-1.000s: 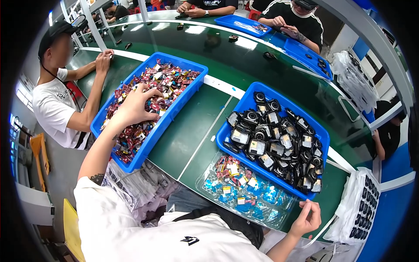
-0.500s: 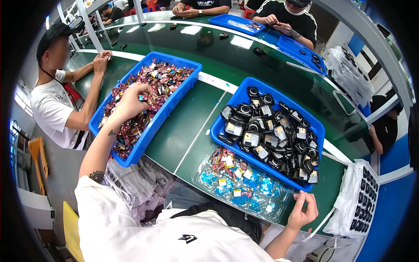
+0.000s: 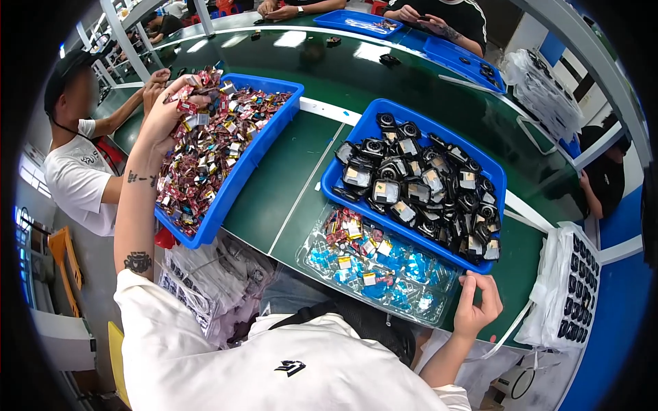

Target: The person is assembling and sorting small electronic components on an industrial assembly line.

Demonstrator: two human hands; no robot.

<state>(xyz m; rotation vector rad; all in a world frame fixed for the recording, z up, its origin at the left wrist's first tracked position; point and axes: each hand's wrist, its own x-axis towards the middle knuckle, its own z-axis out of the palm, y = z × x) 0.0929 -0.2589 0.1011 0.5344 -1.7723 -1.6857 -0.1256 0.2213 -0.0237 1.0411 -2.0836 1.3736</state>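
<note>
My left hand (image 3: 171, 113) is closed on a clump of small red circuit boards (image 3: 199, 85) with silver and yellow parts, at the far left of a blue bin (image 3: 241, 171). More such boards (image 3: 212, 157) fill this bin. My right hand (image 3: 480, 305) is at the lower right, fingers curled and thumb pressed to the forefinger; anything between them is too small to make out. It is beside a clear plastic tray (image 3: 449, 301) of red boards and pieces with blue film. Just beyond the tray, a second blue bin (image 3: 336, 195) holds black watch-like casings (image 3: 418, 185).
A green table (image 3: 274, 198) lies under the bins, with a green conveyor (image 3: 308, 65) beyond it. White bagged trays of black parts (image 3: 572, 294) stand at the right. A co-worker (image 3: 79, 151) sits at the left; others work across the conveyor near blue trays (image 3: 356, 24). Metal posts frame the station.
My left hand has moved up and left across the bin and now grips a clump of boards. My right hand stays near the tray's corner. The whole view has shifted slightly.
</note>
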